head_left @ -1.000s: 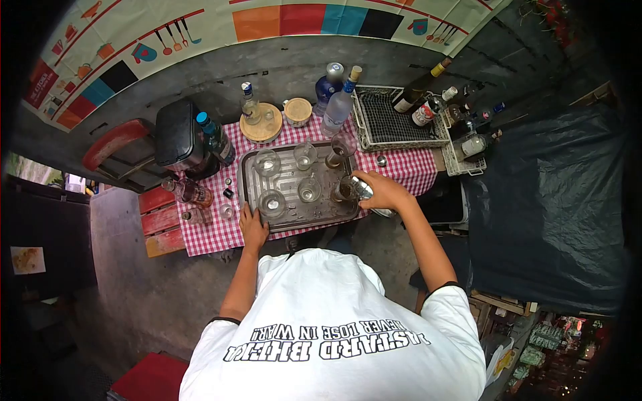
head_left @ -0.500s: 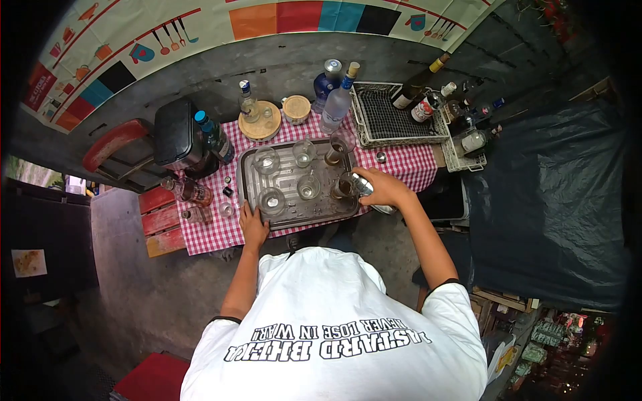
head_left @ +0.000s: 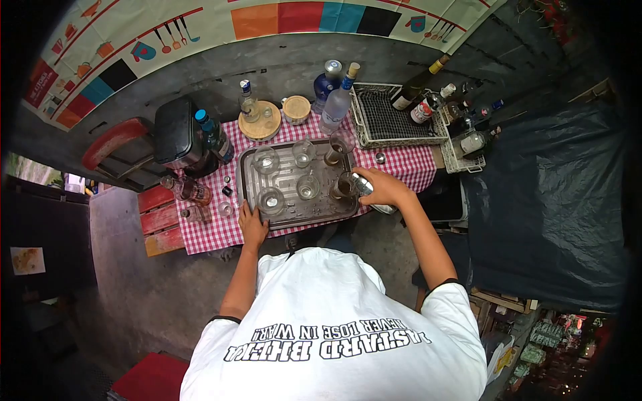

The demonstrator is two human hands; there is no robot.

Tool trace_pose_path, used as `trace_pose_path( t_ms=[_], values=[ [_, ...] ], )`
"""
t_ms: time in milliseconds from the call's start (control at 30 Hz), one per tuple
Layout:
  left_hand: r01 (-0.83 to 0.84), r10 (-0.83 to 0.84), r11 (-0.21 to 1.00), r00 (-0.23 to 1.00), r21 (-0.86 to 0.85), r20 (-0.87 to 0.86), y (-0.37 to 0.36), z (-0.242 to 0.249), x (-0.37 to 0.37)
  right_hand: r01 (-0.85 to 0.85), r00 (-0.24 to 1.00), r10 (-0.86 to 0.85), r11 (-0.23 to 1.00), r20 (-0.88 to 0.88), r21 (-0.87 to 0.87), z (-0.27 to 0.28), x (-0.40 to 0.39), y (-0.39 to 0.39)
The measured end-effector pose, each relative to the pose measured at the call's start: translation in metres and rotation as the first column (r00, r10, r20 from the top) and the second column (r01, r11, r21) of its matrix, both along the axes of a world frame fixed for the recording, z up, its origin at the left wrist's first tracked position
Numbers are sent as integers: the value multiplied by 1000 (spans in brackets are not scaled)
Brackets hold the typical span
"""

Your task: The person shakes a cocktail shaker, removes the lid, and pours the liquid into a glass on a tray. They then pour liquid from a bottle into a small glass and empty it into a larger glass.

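My right hand (head_left: 386,187) is wrapped round a small silver metal container (head_left: 362,183), tilted at the rim of a glass with dark liquid (head_left: 342,188). Whether liquid is flowing out is too small to tell. My left hand (head_left: 253,224) lies at the front left corner of the metal tray (head_left: 292,221), fingers stretched out against its rim. On the tray, near that hand, stands a clear round glass (head_left: 271,201). Another glass (head_left: 307,188) is in the middle front. Behind are more clear glasses (head_left: 266,160) and a second glass with dark liquid (head_left: 334,155).
A checked cloth (head_left: 200,239) covers the table. Bottles (head_left: 215,137) and a black bin-like container (head_left: 179,134) stand left. At the back are a wooden board (head_left: 253,131), a lidded jar (head_left: 296,110) and tall bottles (head_left: 334,113). A wire basket (head_left: 374,137) with bottles sits right.
Almost nothing differs. Both hands, the silver container and the glasses keep their places, with only a very slight shift of the view.
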State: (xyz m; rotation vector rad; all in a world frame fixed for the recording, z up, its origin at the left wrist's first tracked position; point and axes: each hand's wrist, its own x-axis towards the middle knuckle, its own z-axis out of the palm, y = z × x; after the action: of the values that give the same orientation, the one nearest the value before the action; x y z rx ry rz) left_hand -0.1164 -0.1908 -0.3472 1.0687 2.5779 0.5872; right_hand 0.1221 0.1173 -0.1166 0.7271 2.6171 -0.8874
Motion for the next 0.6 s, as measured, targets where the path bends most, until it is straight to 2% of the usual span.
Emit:
trace_pose_path(
  t_ms=[600],
  values=[
    [3, -3, 1000, 1000, 25, 11, -1, -1, 0, -17, 1000, 17, 1000, -9, 1, -8, -2, 3]
  ],
)
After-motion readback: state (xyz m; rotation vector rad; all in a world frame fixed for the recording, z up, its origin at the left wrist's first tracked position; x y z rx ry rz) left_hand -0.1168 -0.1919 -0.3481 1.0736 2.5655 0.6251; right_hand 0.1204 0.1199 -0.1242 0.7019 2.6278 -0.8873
